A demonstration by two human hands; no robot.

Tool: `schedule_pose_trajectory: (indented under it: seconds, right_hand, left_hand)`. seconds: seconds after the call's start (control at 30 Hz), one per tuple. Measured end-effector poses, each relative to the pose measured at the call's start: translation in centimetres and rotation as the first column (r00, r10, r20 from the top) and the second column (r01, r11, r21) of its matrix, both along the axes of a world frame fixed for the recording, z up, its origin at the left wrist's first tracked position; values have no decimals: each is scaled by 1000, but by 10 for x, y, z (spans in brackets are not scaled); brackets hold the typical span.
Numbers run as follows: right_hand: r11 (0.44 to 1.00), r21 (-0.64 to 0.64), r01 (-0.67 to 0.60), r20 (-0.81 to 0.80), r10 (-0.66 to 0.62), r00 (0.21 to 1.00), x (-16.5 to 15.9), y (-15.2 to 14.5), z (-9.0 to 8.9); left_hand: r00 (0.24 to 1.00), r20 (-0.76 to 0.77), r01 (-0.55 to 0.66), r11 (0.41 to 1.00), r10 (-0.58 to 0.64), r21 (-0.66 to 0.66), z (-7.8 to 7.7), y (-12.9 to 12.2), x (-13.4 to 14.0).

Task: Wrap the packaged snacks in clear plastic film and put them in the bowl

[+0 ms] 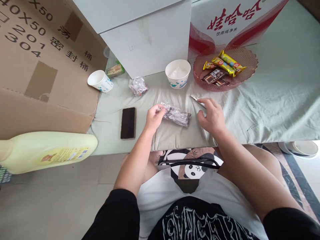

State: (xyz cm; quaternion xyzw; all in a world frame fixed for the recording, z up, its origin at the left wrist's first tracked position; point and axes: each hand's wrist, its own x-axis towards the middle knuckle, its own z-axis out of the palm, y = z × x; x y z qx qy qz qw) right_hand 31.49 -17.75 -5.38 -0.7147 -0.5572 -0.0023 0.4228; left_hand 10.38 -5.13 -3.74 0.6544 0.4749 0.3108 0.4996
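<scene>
My left hand pinches one end of a crumpled clear plastic wrapper with a brownish inside, which stretches rightward over the cloth. To the right, my right hand has its thumb and forefinger apart. Its fingertips touch a thin silvery strip on the cloth; what kind of thing that is I cannot tell. Behind the wrapper stands a white paper bowl with something whitish inside. A ball of crumpled clear plastic lies left of the bowl.
A pink ribbed bowl holds yellow snack packets and dark ones. A phone and a tilted paper cup are at left, near a green packet. Cartons line the back; a yellow bottle is at far left.
</scene>
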Motion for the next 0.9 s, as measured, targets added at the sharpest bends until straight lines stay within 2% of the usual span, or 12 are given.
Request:
schedule_pose_trajectory:
  seconds: [0.1,0.2,0.3,0.4,0.5,0.63,0.77,0.9]
  right_hand:
    - [965,-22,-261,-77,259,963,-8,2,0]
    - [925,-65,-374,-114,365,924,-14,3,-2]
    - [922,-88,-378,-132,365,922,-14,3,-1]
    - [940,-96,-327,-151,310,938,-12,2,3]
    - [942,-104,-318,-174,298,939,-14,2,3]
    - [913,-104,-393,-168,374,912,-17,4,-1]
    - [924,-67,-378,-146,365,919,-15,4,-2]
    - [967,56,-249,-190,255,948,-8,2,3]
  left_hand:
    - [986,146,111,971,-81,-213,5,-6,2]
    - [976,178,169,950,-125,-261,9,-7,4]
    - [985,161,95,970,-60,-222,10,-3,3]
    - [991,134,30,982,-4,-188,9,1,-1]
    - [993,91,90,986,-77,-138,8,1,-4]
    - [980,-15,196,978,-198,-74,5,-1,-6]
    - [988,-36,148,989,-148,-17,4,1,-7]
    - [997,-26,74,997,-74,19,6,7,-11]
